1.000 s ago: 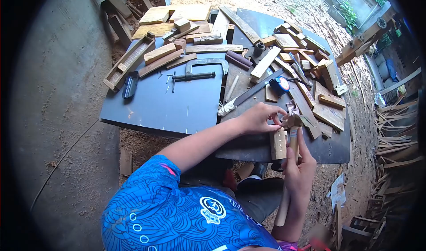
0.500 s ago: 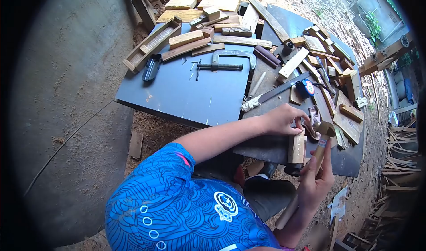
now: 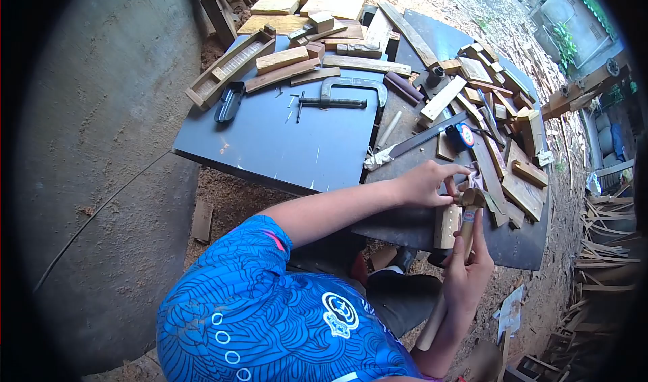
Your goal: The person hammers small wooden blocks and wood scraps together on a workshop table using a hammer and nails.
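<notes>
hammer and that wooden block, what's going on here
A person in a blue patterned shirt has a hammer in the right grip, its head by the far end of a wooden block at the near edge of the dark table. The left grip is at that same end, curled as in a pinch; whether it holds anything small can't be made out, nor whether the hammer touches the block. Beyond lie a tape measure, a clamp and many wood pieces.

Sawdusty flr (image 3: 226, 196), sunlit yd (image 3: 432, 0) bhnd, gry bldg (image 3: 572, 18) bk R.
</notes>
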Demonstrator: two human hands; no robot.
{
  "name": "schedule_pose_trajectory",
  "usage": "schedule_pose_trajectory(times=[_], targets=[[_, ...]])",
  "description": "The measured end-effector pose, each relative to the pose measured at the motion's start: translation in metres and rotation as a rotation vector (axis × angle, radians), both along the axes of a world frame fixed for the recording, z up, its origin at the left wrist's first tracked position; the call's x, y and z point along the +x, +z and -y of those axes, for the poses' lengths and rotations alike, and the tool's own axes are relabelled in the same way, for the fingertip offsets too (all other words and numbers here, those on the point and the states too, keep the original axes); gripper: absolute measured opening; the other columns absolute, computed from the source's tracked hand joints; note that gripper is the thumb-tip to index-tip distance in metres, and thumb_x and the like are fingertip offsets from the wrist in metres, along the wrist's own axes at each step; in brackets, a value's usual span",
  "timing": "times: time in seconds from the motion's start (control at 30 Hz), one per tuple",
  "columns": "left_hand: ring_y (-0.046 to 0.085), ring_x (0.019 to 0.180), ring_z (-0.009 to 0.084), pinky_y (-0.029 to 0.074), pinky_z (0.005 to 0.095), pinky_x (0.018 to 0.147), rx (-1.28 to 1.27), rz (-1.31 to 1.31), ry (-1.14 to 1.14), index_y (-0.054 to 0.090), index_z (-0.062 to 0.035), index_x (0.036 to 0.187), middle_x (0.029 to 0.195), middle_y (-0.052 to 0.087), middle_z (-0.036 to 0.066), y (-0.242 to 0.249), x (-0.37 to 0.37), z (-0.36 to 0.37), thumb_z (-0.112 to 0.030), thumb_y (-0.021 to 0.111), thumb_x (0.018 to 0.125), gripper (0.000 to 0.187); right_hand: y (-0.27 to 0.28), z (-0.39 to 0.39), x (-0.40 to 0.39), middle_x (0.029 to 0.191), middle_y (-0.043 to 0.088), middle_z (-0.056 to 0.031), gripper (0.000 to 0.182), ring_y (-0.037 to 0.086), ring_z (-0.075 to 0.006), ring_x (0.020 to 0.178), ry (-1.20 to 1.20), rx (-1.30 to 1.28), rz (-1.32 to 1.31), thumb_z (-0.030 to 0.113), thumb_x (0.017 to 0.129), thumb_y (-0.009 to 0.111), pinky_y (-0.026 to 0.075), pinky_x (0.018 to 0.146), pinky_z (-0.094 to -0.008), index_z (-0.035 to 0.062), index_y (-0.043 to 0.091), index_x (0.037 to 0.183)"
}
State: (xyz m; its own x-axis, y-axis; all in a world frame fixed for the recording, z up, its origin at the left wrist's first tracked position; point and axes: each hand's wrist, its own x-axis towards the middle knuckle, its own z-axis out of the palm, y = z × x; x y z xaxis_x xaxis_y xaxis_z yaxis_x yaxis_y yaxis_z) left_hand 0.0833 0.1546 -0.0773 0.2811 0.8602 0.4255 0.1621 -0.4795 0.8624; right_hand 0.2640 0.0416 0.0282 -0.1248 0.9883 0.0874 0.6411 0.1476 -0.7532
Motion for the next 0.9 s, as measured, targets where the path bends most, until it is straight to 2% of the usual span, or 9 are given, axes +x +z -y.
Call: schedule_pose_trajectory(times=[0.17, 0.3, 0.37, 0.5, 0.57, 0.63, 0.77, 0.83, 0.9], targets=[[0.072, 0.076, 0.0211, 0.055, 0.0328, 0.069, 0.015, -0.077, -0.004, 0.061, -0.0119, 0.138, 0.091, 0.079, 0.005, -0.002, -0.001, -0.003, -0.018, 0.080, 0.082, 0.059, 0.007, 0.007, -0.005, 0.089, 0.071, -0.0141, 0.058, 0.058, -0.0103, 0.070, -0.036, 0.038, -0.102, 0.000, 0.098, 0.057, 0.049, 0.065, -0.0290, 0.0066, 0.048, 0.155], [0.071, 0.074, 0.0197, 0.054, 0.0322, 0.067, 0.027, -0.028, -0.032, 0.062, -0.0108, 0.136, 0.091, 0.079, 0.005, -0.003, 0.000, -0.004, -0.018, 0.080, 0.082, 0.058, 0.005, 0.004, 0.000, 0.087, 0.070, -0.0109, 0.057, 0.056, -0.0084, 0.067, -0.009, 0.086, -0.026, 0.002, 0.099, 0.057, 0.048, 0.063, -0.0267, 0.0066, 0.047, 0.155], [0.075, 0.076, 0.0270, 0.059, 0.0370, 0.072, -0.001, -0.056, -0.026, 0.066, -0.0069, 0.128, 0.088, 0.078, 0.009, -0.001, -0.001, -0.004, -0.016, 0.080, 0.080, 0.050, 0.016, 0.004, 0.003, 0.084, 0.068, -0.0082, 0.057, 0.054, -0.0067, 0.066, -0.036, -0.204, -0.095, 0.003, 0.100, 0.058, 0.046, 0.061, -0.0251, 0.0070, 0.046, 0.156], [0.075, 0.076, 0.0271, 0.059, 0.0373, 0.073, 0.008, -0.027, -0.029, 0.067, -0.0071, 0.126, 0.088, 0.078, 0.009, 0.000, -0.001, -0.002, -0.016, 0.079, 0.080, 0.048, 0.011, 0.009, -0.003, 0.081, 0.066, -0.0070, 0.058, 0.054, -0.0064, 0.066, -0.066, -0.013, -0.165, 0.002, 0.099, 0.058, 0.045, 0.060, -0.0247, 0.0074, 0.047, 0.155], [0.068, 0.070, 0.0173, 0.052, 0.0307, 0.064, 0.023, -0.046, -0.032, 0.068, -0.0108, 0.129, 0.088, 0.079, 0.004, -0.002, -0.001, -0.004, -0.017, 0.080, 0.082, 0.049, 0.010, 0.007, -0.004, 0.080, 0.066, -0.0074, 0.058, 0.055, -0.0092, 0.065, -0.079, 0.010, -0.083, 0.001, 0.098, 0.058, 0.046, 0.061, -0.0273, 0.0075, 0.047, 0.155], [0.069, 0.071, 0.0161, 0.052, 0.0303, 0.064, 0.021, -0.022, -0.039, 0.070, -0.0128, 0.128, 0.089, 0.080, 0.005, -0.002, -0.002, -0.004, -0.017, 0.080, 0.081, 0.048, 0.004, -0.001, 0.001, 0.082, 0.068, -0.0227, 0.058, 0.062, -0.0200, 0.065, -0.019, -0.014, 0.089, 0.003, 0.097, 0.059, 0.050, 0.065, -0.0357, 0.0061, 0.048, 0.154], [0.071, 0.075, 0.0127, 0.054, 0.0299, 0.067, 0.070, -0.027, -0.023, 0.070, -0.0132, 0.129, 0.089, 0.080, 0.005, -0.003, -0.001, -0.005, -0.014, 0.080, 0.082, 0.048, 0.008, -0.003, 0.003, 0.083, 0.068, -0.0262, 0.056, 0.067, -0.0303, 0.067, -0.019, -0.015, 0.081, 0.005, 0.095, 0.060, 0.052, 0.067, -0.0369, 0.0040, 0.051, 0.150], [0.076, 0.086, 0.0185, 0.058, 0.0348, 0.075, -0.147, -0.077, -0.064, 0.069, -0.0114, 0.127, 0.093, 0.079, 0.007, 0.018, -0.006, 0.002, -0.014, 0.080, 0.081, 0.048, 0.006, -0.003, 0.005, 0.108, 0.072, -0.0301, 0.054, 0.076, -0.0352, 0.091, -0.010, 0.015, -0.022, 0.005, 0.096, 0.060, 0.055, 0.078, -0.0372, 0.0027, 0.051, 0.150], [0.067, 0.078, 0.0090, 0.053, 0.0280, 0.068, -0.201, -0.023, -0.112, 0.063, -0.0128, 0.140, 0.101, 0.078, 0.003, 0.015, -0.006, 0.002, -0.013, 0.083, 0.082, 0.062, 0.004, -0.002, 0.007, 0.117, 0.070, -0.0308, 0.055, 0.074, -0.0374, 0.103, -0.043, 0.036, -0.054, 0.005, 0.097, 0.061, 0.056, 0.085, -0.0379, 0.0029, 0.050, 0.151]])
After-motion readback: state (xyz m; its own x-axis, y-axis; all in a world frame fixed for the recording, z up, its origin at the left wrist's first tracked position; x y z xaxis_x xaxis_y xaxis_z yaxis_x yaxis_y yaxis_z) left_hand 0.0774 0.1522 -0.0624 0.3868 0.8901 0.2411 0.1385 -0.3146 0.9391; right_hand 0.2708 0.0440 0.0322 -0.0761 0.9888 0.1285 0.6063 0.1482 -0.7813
